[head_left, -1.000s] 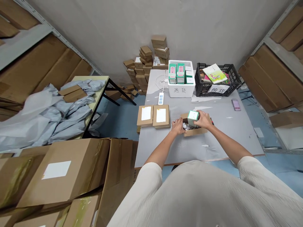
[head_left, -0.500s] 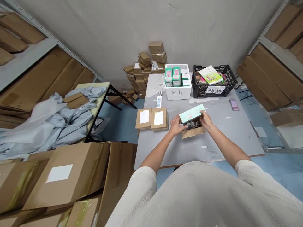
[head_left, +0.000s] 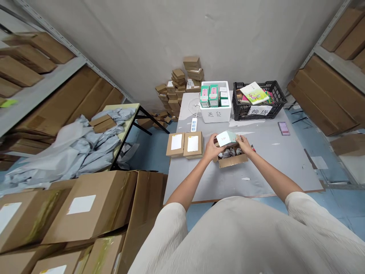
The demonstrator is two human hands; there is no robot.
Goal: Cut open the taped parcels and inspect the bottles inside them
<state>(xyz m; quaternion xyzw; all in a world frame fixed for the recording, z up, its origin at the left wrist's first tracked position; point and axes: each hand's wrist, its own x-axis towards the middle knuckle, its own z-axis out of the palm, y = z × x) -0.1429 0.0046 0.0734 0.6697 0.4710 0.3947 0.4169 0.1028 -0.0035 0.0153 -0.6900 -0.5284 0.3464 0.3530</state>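
Gripping the box (head_left: 226,138) by its ends, the left hand (head_left: 211,149) and the right hand (head_left: 245,146) hold it tilted above the open carton (head_left: 233,161), its pale, marked end toward the left fingers. The left fingers are closed round that end; the right fingers are narrowed on the other, their far tips partly hidden. A grip at both ends probably steadies the box and leaves its faces in sight. Just below the fingers, crumpled paper (head_left: 229,153) lies in the carton, likely as padding. Left of the left fingers, two parcels (head_left: 174,152) sit side by side, labels (head_left: 192,143) up, presumably for easy reading. Beyond the fingertips stand a white bin (head_left: 205,117) and a black crate (head_left: 240,113), lettering turned toward the person, perhaps to tell their contents apart.
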